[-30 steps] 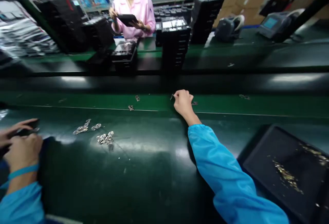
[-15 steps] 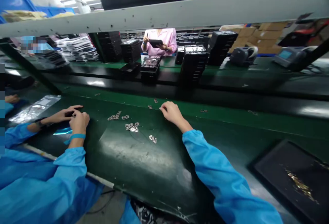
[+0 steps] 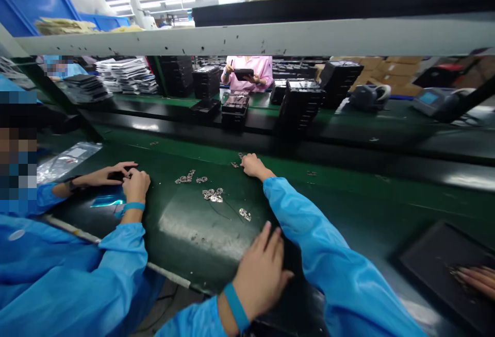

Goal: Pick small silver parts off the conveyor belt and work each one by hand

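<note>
Two bare hands in view for the wearer, both coming out of blue sleeves, and they're doing pretty different things. The right hand [image 3: 254,166] is stretched out toward the far strip of the green desk [image 3: 181,239], fingers curled in, right up against a small metal part [image 3: 241,155]. Can't tell if those fingers actually have a grip on it or are just touching it, since the tips are too small to make out. Another metal piece [image 3: 234,165] lies just left of them. The left hand [image 3: 260,270], blue band on the wrist, is much closer in, palm down with the fingers spread and no object visible in them. Nearest thing to it is a loose metal bit [image 3: 245,214], with a little pile [image 3: 213,195] of similar bits further left and a smaller clump [image 3: 185,177] beyond that. Over on the left, a co-worker's hands [image 3: 136,187] are close together above the desk, near a shiny blue strip [image 3: 107,201] and a clear plastic bag [image 3: 83,152]. On the right edge, somebody else's blurry fingers [image 3: 479,278] reach over a dark tray [image 3: 425,254].
</note>
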`<state>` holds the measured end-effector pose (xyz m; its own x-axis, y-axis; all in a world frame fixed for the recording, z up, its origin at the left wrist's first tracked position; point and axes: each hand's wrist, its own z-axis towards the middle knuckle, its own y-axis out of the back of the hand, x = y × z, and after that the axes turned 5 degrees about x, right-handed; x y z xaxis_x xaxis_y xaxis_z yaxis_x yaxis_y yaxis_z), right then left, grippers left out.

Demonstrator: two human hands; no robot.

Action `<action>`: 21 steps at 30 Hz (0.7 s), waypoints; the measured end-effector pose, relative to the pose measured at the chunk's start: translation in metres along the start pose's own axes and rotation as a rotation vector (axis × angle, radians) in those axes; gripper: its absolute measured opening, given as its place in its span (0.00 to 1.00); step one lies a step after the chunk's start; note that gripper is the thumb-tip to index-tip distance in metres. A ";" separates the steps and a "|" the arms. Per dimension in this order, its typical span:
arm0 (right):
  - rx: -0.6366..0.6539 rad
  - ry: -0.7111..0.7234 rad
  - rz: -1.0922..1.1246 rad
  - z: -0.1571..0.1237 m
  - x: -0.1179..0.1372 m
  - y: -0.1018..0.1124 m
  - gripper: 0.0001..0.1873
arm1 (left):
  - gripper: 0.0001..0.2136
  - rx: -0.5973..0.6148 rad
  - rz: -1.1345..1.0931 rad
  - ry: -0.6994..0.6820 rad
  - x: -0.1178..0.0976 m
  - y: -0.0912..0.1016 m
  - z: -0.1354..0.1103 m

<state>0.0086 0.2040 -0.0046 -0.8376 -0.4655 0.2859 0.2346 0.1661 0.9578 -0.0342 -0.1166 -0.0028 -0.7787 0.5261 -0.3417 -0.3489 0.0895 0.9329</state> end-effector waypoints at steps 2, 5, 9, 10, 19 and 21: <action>-0.065 -0.031 0.059 -0.007 0.003 0.005 0.09 | 0.33 0.007 0.061 0.098 0.010 -0.010 0.005; -0.190 -0.064 0.195 -0.035 -0.005 0.015 0.08 | 0.35 0.013 0.131 0.154 0.033 -0.015 0.006; -0.285 -0.056 0.433 -0.111 -0.035 0.017 0.09 | 0.30 -0.035 0.050 0.241 0.047 -0.005 0.011; -0.289 -0.049 0.496 -0.134 -0.043 0.016 0.10 | 0.27 -0.057 -0.027 0.255 0.046 -0.002 0.018; -0.318 -0.050 1.433 -0.259 -0.075 0.019 0.23 | 0.38 -0.082 -1.360 0.025 0.024 -0.020 0.155; -0.282 -0.055 1.534 -0.261 -0.081 0.018 0.24 | 0.28 -0.089 -1.469 0.008 0.017 -0.034 0.168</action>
<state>0.2094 0.0174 -0.0026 0.2661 0.0223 0.9637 0.9266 0.2698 -0.2620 0.0518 0.0316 -0.0215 0.2925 0.0061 -0.9563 -0.8417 0.4763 -0.2544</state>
